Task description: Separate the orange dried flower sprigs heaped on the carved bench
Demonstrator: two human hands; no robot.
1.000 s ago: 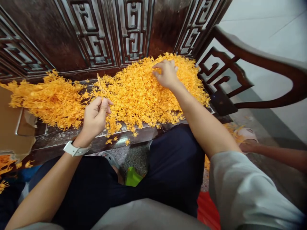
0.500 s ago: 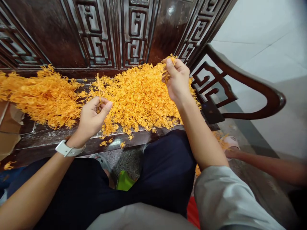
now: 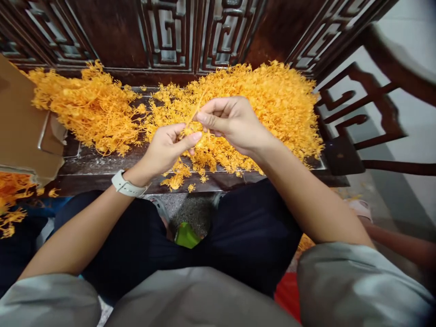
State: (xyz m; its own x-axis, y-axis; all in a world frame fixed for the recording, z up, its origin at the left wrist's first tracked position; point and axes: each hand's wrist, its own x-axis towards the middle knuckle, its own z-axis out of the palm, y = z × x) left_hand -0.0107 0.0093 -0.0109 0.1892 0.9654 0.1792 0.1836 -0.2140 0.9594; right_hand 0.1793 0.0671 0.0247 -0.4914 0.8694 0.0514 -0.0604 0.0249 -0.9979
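A big heap of small orange plastic sprigs (image 3: 272, 104) covers the seat of a dark carved wooden bench (image 3: 102, 161). A second heap of longer orange stems (image 3: 88, 106) lies to the left. My left hand (image 3: 166, 150), with a white watch on its wrist, pinches a thin orange stem (image 3: 194, 116) between thumb and fingers. My right hand (image 3: 235, 122) meets it above the heap, fingers pinched on a small orange sprig at the same stem. Both hands touch each other over the front of the heap.
A brown cardboard box (image 3: 23, 118) sits at the left edge with more orange pieces (image 3: 12, 204) below it. The bench's carved back (image 3: 177, 32) and armrest (image 3: 374, 113) rise behind and to the right. Another person's arm (image 3: 402, 245) lies low at the right. A green object (image 3: 185, 236) shows between my knees.
My right hand lifted a sprig out of the heap at the back and brought it down and left to meet my left hand. The view has shifted left.
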